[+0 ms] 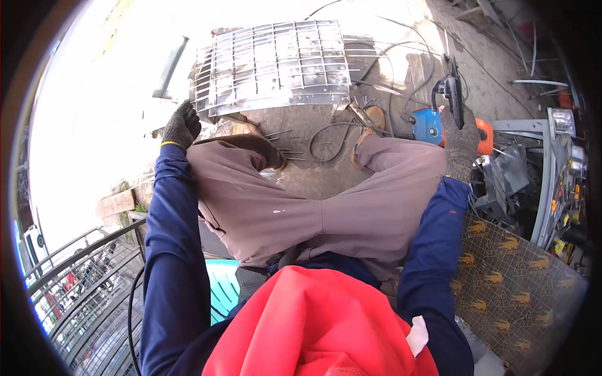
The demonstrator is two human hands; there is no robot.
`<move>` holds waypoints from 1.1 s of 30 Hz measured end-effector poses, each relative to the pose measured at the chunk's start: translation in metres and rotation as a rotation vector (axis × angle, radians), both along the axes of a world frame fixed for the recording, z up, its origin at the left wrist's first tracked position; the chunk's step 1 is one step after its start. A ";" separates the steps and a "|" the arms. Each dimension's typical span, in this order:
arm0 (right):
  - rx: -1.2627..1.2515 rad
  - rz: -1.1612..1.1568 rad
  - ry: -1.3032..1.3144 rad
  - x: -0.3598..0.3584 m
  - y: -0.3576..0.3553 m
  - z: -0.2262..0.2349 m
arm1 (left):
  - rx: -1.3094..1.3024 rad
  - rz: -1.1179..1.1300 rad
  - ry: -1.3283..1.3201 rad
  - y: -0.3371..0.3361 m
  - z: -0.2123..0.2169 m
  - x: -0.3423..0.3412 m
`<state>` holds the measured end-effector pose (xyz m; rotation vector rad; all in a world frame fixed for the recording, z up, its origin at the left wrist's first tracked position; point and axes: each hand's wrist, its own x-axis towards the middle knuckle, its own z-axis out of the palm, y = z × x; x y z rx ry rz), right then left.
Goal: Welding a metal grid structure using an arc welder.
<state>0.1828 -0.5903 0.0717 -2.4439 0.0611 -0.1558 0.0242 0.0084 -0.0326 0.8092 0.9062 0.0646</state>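
The gloved right hand clasps a dark welding-type handle, long axis toward twelve o'clock, while the gloved left hand, seemingly loosely curled and empty, sits nearer the silvery metal grate at one o'clock.

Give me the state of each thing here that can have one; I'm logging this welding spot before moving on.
Left hand: gloved, resting by the lower left corner of the grille.
Right hand: gloved, closed around a black tool.
Black tool: held upright, off the ground.
Metal grille: lying flat on the ground.
Black cable: looped loosely on the ground.
Blue machine: standing on the ground; on or off, cannot tell.
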 end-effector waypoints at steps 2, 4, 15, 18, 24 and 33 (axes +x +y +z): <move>0.028 0.028 0.023 -0.008 0.006 0.007 | 0.031 0.106 0.111 -0.005 -0.002 0.006; -0.102 0.124 -0.038 -0.014 0.009 0.012 | 0.038 0.027 0.024 0.006 -0.015 0.002; -0.290 0.343 -0.321 -0.046 0.001 0.004 | 0.068 0.034 0.084 -0.009 -0.003 0.009; -0.259 0.320 -0.297 -0.043 0.002 0.006 | 0.121 0.031 0.131 -0.010 -0.008 0.012; -0.242 0.296 -0.225 -0.042 0.003 0.002 | 0.157 -0.030 0.108 0.010 -0.023 0.010; -0.388 0.501 -0.198 -0.042 0.010 0.008 | 0.286 -0.022 0.131 0.010 -0.029 0.009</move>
